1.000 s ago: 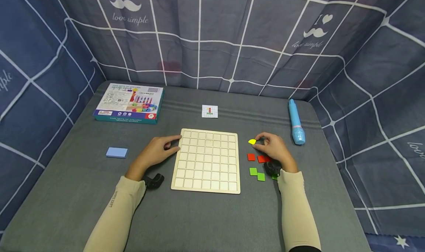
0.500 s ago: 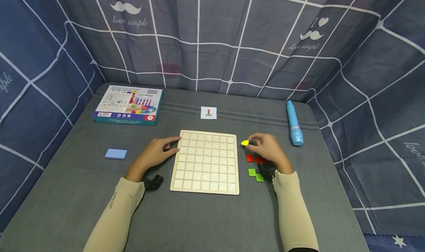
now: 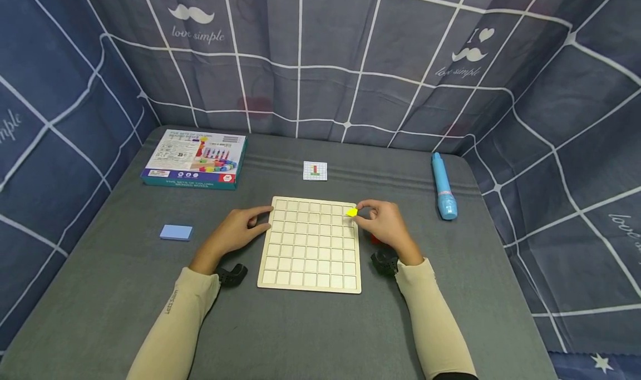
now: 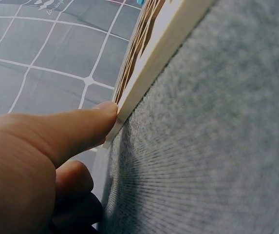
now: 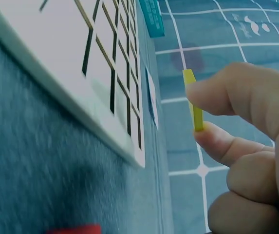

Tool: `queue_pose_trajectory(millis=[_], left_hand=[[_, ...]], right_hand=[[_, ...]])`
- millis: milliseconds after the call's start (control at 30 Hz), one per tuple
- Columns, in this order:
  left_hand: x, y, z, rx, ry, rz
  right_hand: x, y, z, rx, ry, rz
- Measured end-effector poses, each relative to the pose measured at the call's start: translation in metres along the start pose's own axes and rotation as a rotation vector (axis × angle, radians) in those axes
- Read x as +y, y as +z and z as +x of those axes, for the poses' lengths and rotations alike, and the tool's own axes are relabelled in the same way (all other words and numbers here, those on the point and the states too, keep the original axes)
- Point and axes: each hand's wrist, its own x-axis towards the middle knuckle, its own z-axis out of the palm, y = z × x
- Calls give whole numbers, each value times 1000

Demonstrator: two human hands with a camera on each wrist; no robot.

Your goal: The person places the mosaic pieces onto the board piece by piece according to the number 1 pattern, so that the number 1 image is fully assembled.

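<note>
A square yellow tile (image 3: 351, 212) is pinched between the thumb and a finger of my right hand (image 3: 383, 224), over the upper right corner of the wooden grid board (image 3: 304, 283). The right wrist view shows the thin yellow tile (image 5: 198, 118) edge-on, raised off the table. My left hand (image 3: 235, 230) touches the board's left edge with thumb and forefinger extended, its other fingers bent. In the left wrist view one fingertip (image 4: 107, 108) rests against the board's side. A red tile (image 3: 374, 239) peeks out beneath my right hand; the green tiles are hidden.
Behind the board lies a small card (image 3: 315, 171) printed with a coloured pattern on a grid. A boxed game (image 3: 194, 158) sits at the back left, above a blue rectangular block (image 3: 176, 232). A blue microphone-shaped object (image 3: 443, 186) lies at the right.
My right hand has carried the yellow tile leftward from beside the board to over its upper right corner, covering the green tiles and most of the red ones. My left hand stays at the board's edge.
</note>
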Motion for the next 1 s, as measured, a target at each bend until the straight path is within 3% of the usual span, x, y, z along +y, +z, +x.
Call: queue_pose_trajectory(millis=[333,700,1000], left_hand=[[0,-2,2,2,21,-2],[0,1,0,-5,-12,0],[-1,-1,0,-12,10,-10]], right_hand=[[-19,18,6,50,27,0],[-41,48,21,-4,-52,-39],[-55,68,32,-44,-85,-32]])
